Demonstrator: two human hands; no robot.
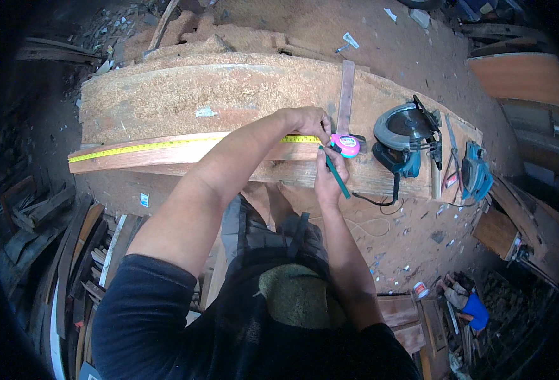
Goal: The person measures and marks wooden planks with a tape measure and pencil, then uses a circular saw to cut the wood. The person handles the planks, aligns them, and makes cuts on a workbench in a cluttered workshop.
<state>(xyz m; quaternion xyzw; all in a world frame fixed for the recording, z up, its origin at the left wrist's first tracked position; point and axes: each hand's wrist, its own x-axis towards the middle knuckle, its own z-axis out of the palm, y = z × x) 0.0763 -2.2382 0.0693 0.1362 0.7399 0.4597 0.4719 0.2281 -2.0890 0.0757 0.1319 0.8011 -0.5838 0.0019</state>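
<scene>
A wooden board lies lengthwise near the front edge of the workbench. The yellow blade of a tape measure runs along it from the left end to the pink case at the right. My left hand reaches across, its fingers closed on the blade just beside the case. In my right hand is a green pencil, slanting, its upper end close to the board's edge and the left fingertips. A flat brownish strip points away from the case toward the bench's far edge.
On the bench's right stand a circular saw and a teal power tool, with pliers between them. Sawdust covers the benchtop. Scrap wood is piled at lower left; a black cord hangs over the front edge.
</scene>
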